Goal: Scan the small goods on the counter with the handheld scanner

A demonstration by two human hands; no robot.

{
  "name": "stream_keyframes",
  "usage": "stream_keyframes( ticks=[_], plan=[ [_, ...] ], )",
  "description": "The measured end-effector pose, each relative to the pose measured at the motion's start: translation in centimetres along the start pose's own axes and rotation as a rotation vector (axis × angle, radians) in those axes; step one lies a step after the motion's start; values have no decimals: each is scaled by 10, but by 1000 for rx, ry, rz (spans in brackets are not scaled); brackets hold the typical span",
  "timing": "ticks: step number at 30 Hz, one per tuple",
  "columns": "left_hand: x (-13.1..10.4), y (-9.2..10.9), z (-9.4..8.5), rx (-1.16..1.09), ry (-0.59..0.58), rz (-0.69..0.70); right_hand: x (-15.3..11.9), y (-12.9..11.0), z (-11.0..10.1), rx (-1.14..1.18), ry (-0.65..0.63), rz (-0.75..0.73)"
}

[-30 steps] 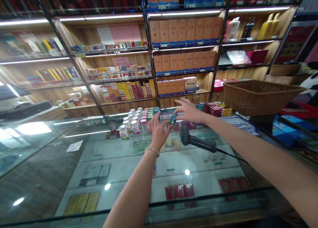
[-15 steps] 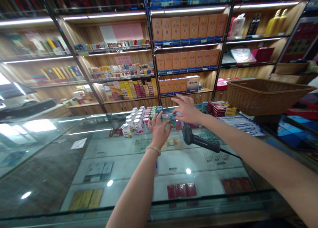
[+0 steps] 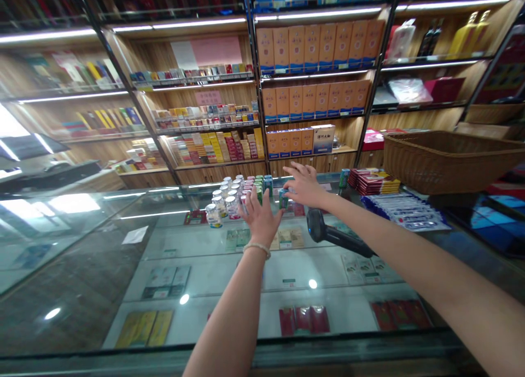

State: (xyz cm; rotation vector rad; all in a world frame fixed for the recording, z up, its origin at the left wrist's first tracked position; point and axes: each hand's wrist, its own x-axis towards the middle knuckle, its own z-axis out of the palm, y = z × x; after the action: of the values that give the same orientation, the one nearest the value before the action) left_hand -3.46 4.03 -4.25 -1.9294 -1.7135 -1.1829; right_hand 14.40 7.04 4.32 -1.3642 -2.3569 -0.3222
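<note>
My right hand point(image 3: 305, 188) reaches in over the glass counter, thumb and a finger at a small blue-green canister point(image 3: 283, 198) that stands upright on the glass; its other fingers stretch out above. Just left of it, my left hand point(image 3: 262, 218) has its fingers spread and holds nothing. Behind and beside the left fingers are rows of small canisters: white-lidded ones point(image 3: 214, 215) at the left, then pink, green and blue ones point(image 3: 268, 184). A black handheld barcode scanner point(image 3: 336, 237) lies on the counter below my right forearm.
A wicker basket point(image 3: 447, 166) stands at the right, near stacked red packets point(image 3: 371, 181) and blue-white packets point(image 3: 404, 211). Another green canister point(image 3: 344, 178) is beside the packets. Shelves of orange boxes point(image 3: 311, 100) rise behind the glass counter point(image 3: 197, 256).
My left hand has drawn slightly away from the blue-green canister and its fingers have spread. My right hand stays at the canister. The view has shifted a little.
</note>
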Motion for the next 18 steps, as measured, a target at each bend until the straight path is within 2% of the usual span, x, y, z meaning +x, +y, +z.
stream_keyframes(
  ticks=[3, 10, 18],
  plan=[
    [-2, -2, 3, 40, -3, 5, 7, -2, 12, -8, -18, 3],
    [-4, 3, 4, 204, -162, -65, 26, -6, 33, -23, -62, 31],
    [-5, 6, 2, 246, -170, -70, 47, -7, 53, -15, -55, 54]
  ],
)
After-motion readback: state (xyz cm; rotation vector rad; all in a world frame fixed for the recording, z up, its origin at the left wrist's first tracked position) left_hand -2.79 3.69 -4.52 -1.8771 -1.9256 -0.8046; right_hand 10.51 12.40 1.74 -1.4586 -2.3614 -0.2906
